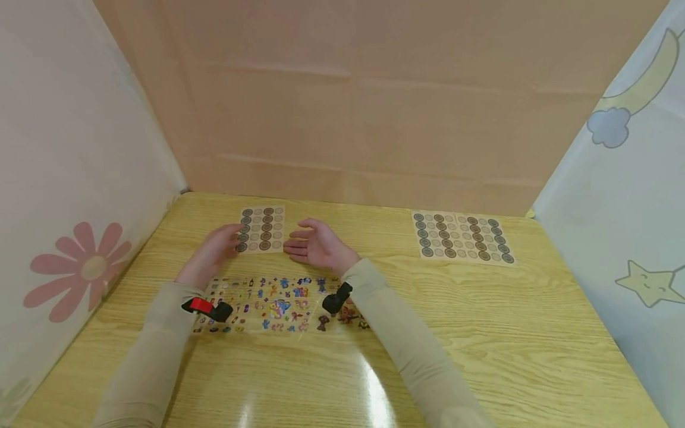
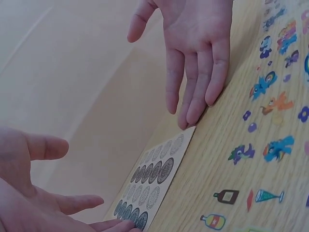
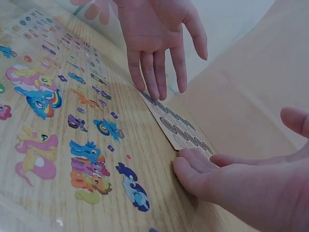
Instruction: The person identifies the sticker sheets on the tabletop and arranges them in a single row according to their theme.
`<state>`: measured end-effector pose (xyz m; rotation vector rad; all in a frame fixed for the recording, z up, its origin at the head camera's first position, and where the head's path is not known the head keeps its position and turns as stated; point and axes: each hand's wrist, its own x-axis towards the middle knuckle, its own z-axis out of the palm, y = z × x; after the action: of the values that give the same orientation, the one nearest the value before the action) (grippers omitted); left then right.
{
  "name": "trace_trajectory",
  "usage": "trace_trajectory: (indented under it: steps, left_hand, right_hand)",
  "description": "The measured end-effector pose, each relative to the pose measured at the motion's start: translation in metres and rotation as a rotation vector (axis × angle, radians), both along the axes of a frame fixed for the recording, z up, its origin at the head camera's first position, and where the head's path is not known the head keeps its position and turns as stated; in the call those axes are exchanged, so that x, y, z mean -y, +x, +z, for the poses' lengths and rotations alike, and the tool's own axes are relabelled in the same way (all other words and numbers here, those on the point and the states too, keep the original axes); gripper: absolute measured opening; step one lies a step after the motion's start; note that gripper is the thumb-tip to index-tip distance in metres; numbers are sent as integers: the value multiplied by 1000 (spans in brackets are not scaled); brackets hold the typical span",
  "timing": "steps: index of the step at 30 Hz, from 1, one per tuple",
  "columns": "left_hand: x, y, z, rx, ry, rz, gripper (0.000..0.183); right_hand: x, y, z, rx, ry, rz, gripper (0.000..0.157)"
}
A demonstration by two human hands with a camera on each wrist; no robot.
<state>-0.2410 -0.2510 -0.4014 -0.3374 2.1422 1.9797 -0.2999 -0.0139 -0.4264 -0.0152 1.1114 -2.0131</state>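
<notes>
A small tan sheet of round grey and brown stamp-like stickers [image 1: 272,228] lies flat near the back left of the table. My left hand [image 1: 216,246] is at its left side, fingertips over or against that edge. Facing it from the right, my right hand [image 1: 318,244] has its palm turned inward and fingertips beside the opposite edge. Both hands have extended fingers and hold nothing. In the left wrist view, the right hand's fingertips [image 2: 191,118] come close to the sheet's corner; whether they touch it I cannot tell. Clear sticker sheets [image 1: 278,306] with colourful ponies and small pictures lie under the forearms.
Further right, more tan sheets of round stickers [image 1: 462,238] lie side by side. A tan papered wall [image 1: 364,119] closes off the back of the wooden table [image 1: 514,333]. White panels with a flower [image 1: 93,267] and a star [image 1: 650,284] stand at the sides.
</notes>
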Motion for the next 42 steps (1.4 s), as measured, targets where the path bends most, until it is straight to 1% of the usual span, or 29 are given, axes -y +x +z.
trace_trajectory:
  steps: [4, 8, 10, 12, 15, 17, 21, 26, 31, 33, 37, 39, 42]
  left_hand:
    - [1, -1, -3, 7, 12, 5, 64]
    - [2, 0, -5, 3, 28, -20, 61]
    - [2, 1, -5, 3, 39, -36, 59]
    - [2, 2, -6, 7, 42, -46, 58]
    - [1, 3, -7, 14, 54, -36, 58]
    - [1, 2, -8, 22, 56, -27, 58]
    - [2, 0, -10, 26, 62, -29, 59]
    - [3, 2, -10, 26, 68, -39, 59]
    - [5, 4, -9, 25, 76, -31, 59]
    - [5, 4, -9, 24, 80, -28, 59]
    - [6, 5, -8, 28, 125, -35, 60]
    - [8, 5, -8, 28, 145, -45, 60]
    - [8, 7, -7, 32, 175, -46, 60]
  right_hand:
    - [3, 0, -1, 13, -2, -14, 69]
    - [7, 1, -1, 34, -21, -45, 67]
    - [9, 3, -1, 28, 1, -77, 66]
    - [10, 5, 0, 5, 46, -108, 64]
    - [12, 7, 3, -28, 98, -144, 64]
    - [12, 8, 5, -46, 105, -144, 66]
    - [13, 9, 9, -60, 109, -106, 69]
    - [15, 7, 8, -18, 113, -85, 69]
    - [17, 5, 6, 23, 94, -103, 68]
    - [18, 3, 4, 24, 95, -121, 65]
    - [23, -1, 0, -12, 120, -137, 50]
    - [25, -2, -2, -40, 143, -127, 42]
    - [27, -3, -3, -72, 180, -103, 36]
